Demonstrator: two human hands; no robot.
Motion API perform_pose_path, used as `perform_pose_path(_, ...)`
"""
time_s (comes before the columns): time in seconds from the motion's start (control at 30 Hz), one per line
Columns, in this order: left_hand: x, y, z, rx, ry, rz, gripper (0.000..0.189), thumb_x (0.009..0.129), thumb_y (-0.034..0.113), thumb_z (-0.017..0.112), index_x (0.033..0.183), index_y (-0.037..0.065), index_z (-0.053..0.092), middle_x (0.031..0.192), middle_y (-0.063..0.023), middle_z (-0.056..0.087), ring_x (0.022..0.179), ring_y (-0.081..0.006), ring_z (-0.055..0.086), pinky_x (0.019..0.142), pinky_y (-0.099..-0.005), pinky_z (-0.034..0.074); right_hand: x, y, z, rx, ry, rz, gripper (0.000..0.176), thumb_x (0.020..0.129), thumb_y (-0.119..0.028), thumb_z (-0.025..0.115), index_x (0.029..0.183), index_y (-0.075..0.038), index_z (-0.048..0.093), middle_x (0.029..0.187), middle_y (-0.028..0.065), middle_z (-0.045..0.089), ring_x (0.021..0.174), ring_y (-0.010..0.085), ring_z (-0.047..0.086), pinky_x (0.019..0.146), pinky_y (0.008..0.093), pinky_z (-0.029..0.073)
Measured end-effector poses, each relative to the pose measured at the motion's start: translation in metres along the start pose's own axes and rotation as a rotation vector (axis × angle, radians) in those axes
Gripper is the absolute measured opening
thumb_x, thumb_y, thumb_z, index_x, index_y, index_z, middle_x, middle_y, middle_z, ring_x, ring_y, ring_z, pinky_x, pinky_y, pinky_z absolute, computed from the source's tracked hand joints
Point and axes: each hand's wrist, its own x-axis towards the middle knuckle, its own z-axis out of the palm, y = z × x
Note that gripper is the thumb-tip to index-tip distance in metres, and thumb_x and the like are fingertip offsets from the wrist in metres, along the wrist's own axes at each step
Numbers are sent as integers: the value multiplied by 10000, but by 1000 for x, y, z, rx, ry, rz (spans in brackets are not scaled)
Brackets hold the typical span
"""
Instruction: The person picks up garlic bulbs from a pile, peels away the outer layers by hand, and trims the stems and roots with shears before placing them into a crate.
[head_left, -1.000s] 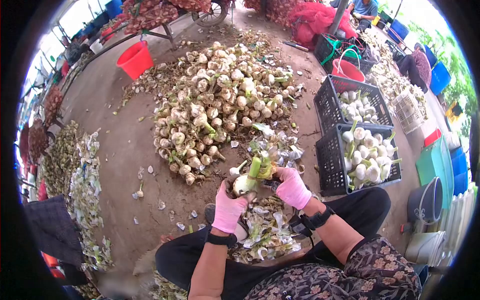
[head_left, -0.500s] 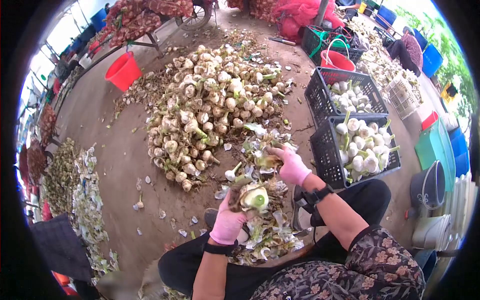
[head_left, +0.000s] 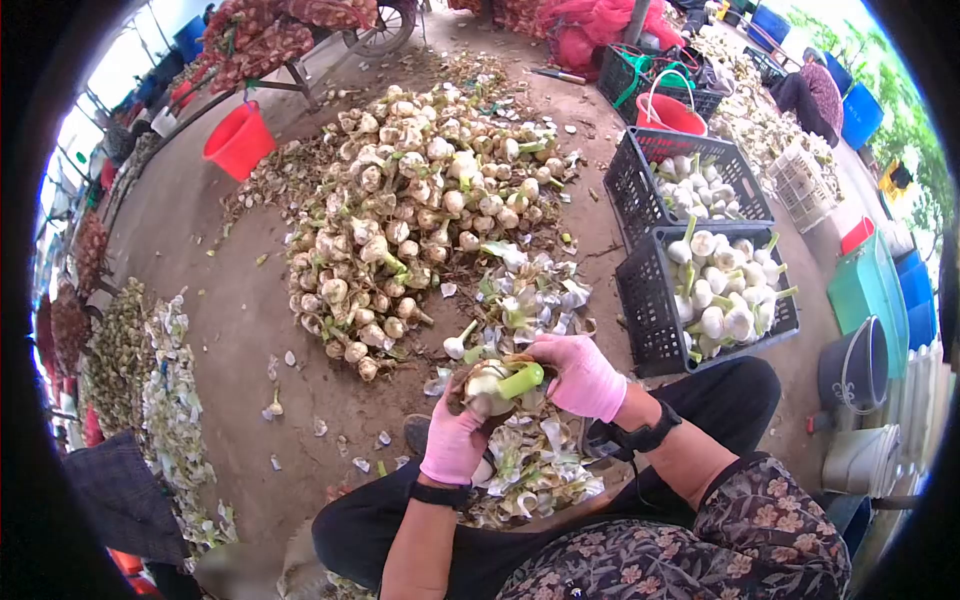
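My left hand [head_left: 458,432], in a pink glove, is wrapped round a garlic bulb [head_left: 488,380] whose cut green stalk points to the right. My gloved right hand [head_left: 580,377] is at the far side of the same bulb, its fingertips pinched on the brownish outer skin beside the stalk. Beneath the hands lies a litter of peeled garlic skins [head_left: 540,462] between the feet. One loose garlic bulb [head_left: 455,346] with a stalk rests just beyond the left hand. Past it rises a big heap of unpeeled garlic [head_left: 400,210].
At the right stand two black crates, a near crate [head_left: 640,320] and a far crate [head_left: 622,190], both holding white garlic. A red bucket [head_left: 240,140] sits at the back left. Grey buckets [head_left: 853,372] line the right side. A person [head_left: 815,100] sits at the far right.
My right hand has come down from the skins beyond to the bulb and closed on its skin. The left hand has tipped the bulb, so its stalk now points right.
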Motion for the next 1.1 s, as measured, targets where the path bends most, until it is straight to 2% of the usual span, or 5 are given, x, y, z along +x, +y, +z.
perform_pose_path(0.47, -3, -2, -11, -10, -47, -360, 487, 872, 233, 553, 1300, 21, 460, 1194, -134, 591, 1079, -269, 588, 966, -430, 462, 39, 58, 18, -319, 162, 57, 299, 693, -69, 653, 991, -47, 630, 829, 162, 649, 815, 359, 644, 709, 396, 511)
perform_pose_path(0.7, 4, 4, -6, 58, -228, -129, 701, 745, 179, 759, 1343, 60, 412, 1211, -80, 548, 1111, -214, 548, 950, -357, 457, 12, 83, 9, -767, -579, 392, 596, 728, -98, 568, 1316, -130, 478, 1203, 198, 536, 1085, 323, 568, 890, 396, 484)
perform_pose_path(0.83, 14, -5, -4, 258, -70, 26, 674, 728, -4, 743, 1316, 40, 416, 1195, -77, 558, 1094, -194, 558, 932, -337, 475, 8, 55, -14, -382, 224, 331, 501, 665, 18, 574, 1158, -64, 623, 924, 122, 680, 1024, 275, 623, 905, 345, 472)
perform_pose_path(1.0, 22, -17, 6, 734, 3, 211, 643, 704, -127, 687, 1276, -3, 420, 1171, -91, 569, 1057, -168, 575, 911, -310, 482, -13, 47, 7, 556, -141, 293, 758, 799, -300, 744, 1395, -22, 367, 1335, 117, 487, 1236, 196, 444, 1063, 337, 324)
perform_pose_path(1.1, 21, -26, 13, 617, -47, 200, 625, 704, -141, 657, 1271, -15, 424, 1162, -93, 572, 1038, -168, 582, 905, -309, 481, -24, 32, 5, 788, -75, 422, 581, 840, -247, 700, 1321, -26, 458, 1252, 117, 544, 1168, 201, 502, 1015, 331, 384)
